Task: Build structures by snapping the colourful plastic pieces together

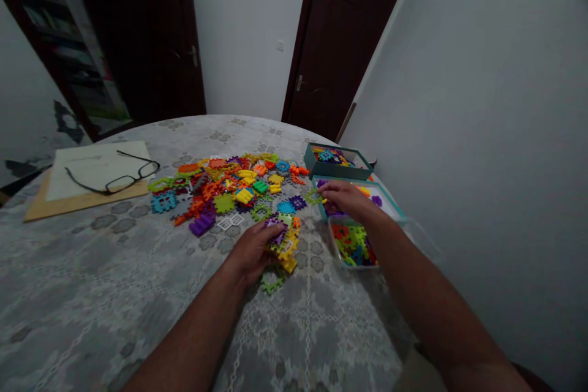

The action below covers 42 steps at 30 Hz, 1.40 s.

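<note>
My left hand (252, 251) is closed on a cluster of joined plastic building pieces (288, 244), yellow, purple and orange, just above the table. Below that hand shows a green ring-shaped piece (272, 282); whether it is attached to the cluster I cannot tell. Between the fingertips of my right hand (344, 197) is a light-green toothed piece (313, 196), at the left edge of a teal-rimmed box lid (390, 207) with purple and orange pieces in it. Left of it spreads a large pile of mixed pieces (225, 187), with a blue one (285, 207) at its near edge.
A clear plastic tub (337, 248) of colourful pieces stands under my right forearm. Behind the lid is a dark teal box (313, 165) with more pieces. On the left, eyeglasses (122, 182) lie on paper (82, 162). A patterned cloth covers the round table (184, 318); a wall (482, 104) rises at right.
</note>
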Available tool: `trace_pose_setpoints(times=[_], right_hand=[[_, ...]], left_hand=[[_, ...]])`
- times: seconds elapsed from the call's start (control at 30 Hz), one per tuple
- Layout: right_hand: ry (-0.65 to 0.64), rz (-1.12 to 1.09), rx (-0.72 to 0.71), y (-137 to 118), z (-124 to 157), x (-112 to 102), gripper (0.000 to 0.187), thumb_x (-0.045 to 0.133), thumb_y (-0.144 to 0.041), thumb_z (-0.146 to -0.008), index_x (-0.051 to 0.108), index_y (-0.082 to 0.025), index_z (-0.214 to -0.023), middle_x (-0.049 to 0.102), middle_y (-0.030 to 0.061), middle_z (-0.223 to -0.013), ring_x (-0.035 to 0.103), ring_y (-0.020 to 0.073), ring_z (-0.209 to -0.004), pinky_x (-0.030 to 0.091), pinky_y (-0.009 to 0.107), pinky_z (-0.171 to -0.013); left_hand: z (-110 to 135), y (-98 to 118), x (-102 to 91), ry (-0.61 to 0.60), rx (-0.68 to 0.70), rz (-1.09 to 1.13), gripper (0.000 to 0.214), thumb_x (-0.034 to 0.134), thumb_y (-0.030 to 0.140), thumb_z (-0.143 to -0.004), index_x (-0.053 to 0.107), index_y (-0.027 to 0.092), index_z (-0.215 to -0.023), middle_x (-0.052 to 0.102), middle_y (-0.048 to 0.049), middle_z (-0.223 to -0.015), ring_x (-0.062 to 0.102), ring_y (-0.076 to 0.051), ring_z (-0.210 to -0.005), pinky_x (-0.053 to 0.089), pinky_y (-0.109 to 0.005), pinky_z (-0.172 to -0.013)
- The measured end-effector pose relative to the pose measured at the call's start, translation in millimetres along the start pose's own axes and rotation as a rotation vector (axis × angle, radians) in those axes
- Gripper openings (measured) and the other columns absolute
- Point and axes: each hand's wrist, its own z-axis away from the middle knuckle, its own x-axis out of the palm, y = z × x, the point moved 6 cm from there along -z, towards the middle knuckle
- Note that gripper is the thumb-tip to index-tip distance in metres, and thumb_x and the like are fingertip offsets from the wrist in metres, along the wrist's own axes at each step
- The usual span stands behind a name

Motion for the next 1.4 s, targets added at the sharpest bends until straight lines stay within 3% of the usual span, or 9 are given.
trace_pose_setpoints(times=[0.17,0.33,0.47,0.57,0.7,0.8,0.93,1.13,1.4], right_hand=[[0.404,-0.214,-0.023,-20,-53,-66,0.030,0.069,-0.011,-0.085,0.072,-0.019,-0.114,0.077,0.0050,-0.093,0.067,0.0111,-0.062,0.054,0.021,-0.054],[0.503,-0.241,0.015,-22,-79,-83,0.041,0.064,-0.009,-0.089,0.062,-0.020,-0.129,0.073,0.0042,-0.097,0.067,0.0094,-0.062,0.054,0.019,-0.054],[0.394,-0.219,0.037,-15,-62,-51,0.024,0.069,-0.011,-0.085,0.070,-0.018,-0.108,0.076,0.0064,-0.097,0.068,0.0112,-0.061,0.054,0.022,-0.054],[0.192,-0.173,-0.006,-15,-29,-7,0.014,0.073,-0.016,-0.084,0.075,-0.018,-0.098,0.078,0.0077,-0.104,0.071,0.0132,-0.068,0.055,0.023,-0.056],[-0.158,-0.015,-0.132,-17,25,62,0.022,0.076,-0.031,-0.088,0.076,-0.024,-0.109,0.078,0.0036,-0.104,0.070,0.0151,-0.074,0.055,0.024,-0.059],[-0.210,0.073,-0.222,-12,54,95,0.025,0.075,-0.033,-0.091,0.077,-0.027,-0.115,0.077,0.0015,-0.100,0.070,0.0176,-0.082,0.056,0.027,-0.067],[-0.114,0.142,-0.318,-5,69,106,0.019,0.072,-0.031,-0.093,0.078,-0.027,-0.110,0.077,0.0014,-0.103,0.070,0.0201,-0.094,0.055,0.030,-0.080],[-0.219,0.035,-0.242,7,72,107,0.023,0.071,-0.031,-0.090,0.075,-0.023,-0.111,0.075,0.0006,-0.094,0.067,0.0167,-0.081,0.052,0.028,-0.072],[-0.016,-0.328,-0.048,16,67,95,0.038,0.077,-0.040,-0.074,0.063,-0.026,-0.106,0.065,-0.0032,-0.086,0.061,0.0133,-0.065,0.056,0.028,-0.060]], left_hand=[[0,-1,-0.7,0.020,-0.003,0.039,0.021,0.084,0.025,-0.084,0.074,0.015,-0.100,0.078,-0.0088,-0.092,0.075,-0.020,-0.074,0.067,-0.034,-0.065],[1,0,-0.1,0.023,-0.010,0.022,0.020,0.083,0.026,-0.086,0.075,0.014,-0.099,0.078,-0.0081,-0.089,0.074,-0.020,-0.070,0.066,-0.034,-0.063],[2,3,0.5,0.030,0.011,0.034,0.021,0.086,0.024,-0.082,0.075,0.014,-0.098,0.078,-0.0089,-0.091,0.075,-0.021,-0.072,0.066,-0.033,-0.063],[2,3,1.1,0.029,0.002,0.013,0.022,0.087,0.025,-0.081,0.075,0.015,-0.096,0.077,-0.0077,-0.088,0.073,-0.020,-0.070,0.064,-0.032,-0.061],[3,0,2.5,-0.021,-0.010,-0.048,0.030,0.090,0.031,-0.080,0.077,0.016,-0.101,0.079,-0.0090,-0.092,0.074,-0.021,-0.073,0.063,-0.031,-0.062],[3,-2,2.8,-0.073,-0.020,-0.094,0.037,0.092,0.036,-0.077,0.078,0.016,-0.104,0.079,-0.0097,-0.092,0.074,-0.022,-0.074,0.062,-0.032,-0.064],[3,-5,1.7,-0.090,-0.033,-0.118,0.038,0.094,0.037,-0.075,0.078,0.015,-0.102,0.078,-0.0087,-0.088,0.073,-0.021,-0.071,0.060,-0.031,-0.063],[6,-10,7.0,-0.140,-0.065,-0.117,0.042,0.094,0.047,-0.076,0.079,0.013,-0.095,0.077,-0.0110,-0.088,0.073,-0.021,-0.073,0.060,-0.032,-0.066],[-1,-10,0.5,-0.062,-0.120,-0.018,0.054,0.082,0.066,-0.085,0.078,0.015,-0.103,0.081,-0.0150,-0.101,0.077,-0.025,-0.078,0.063,-0.034,-0.064]])
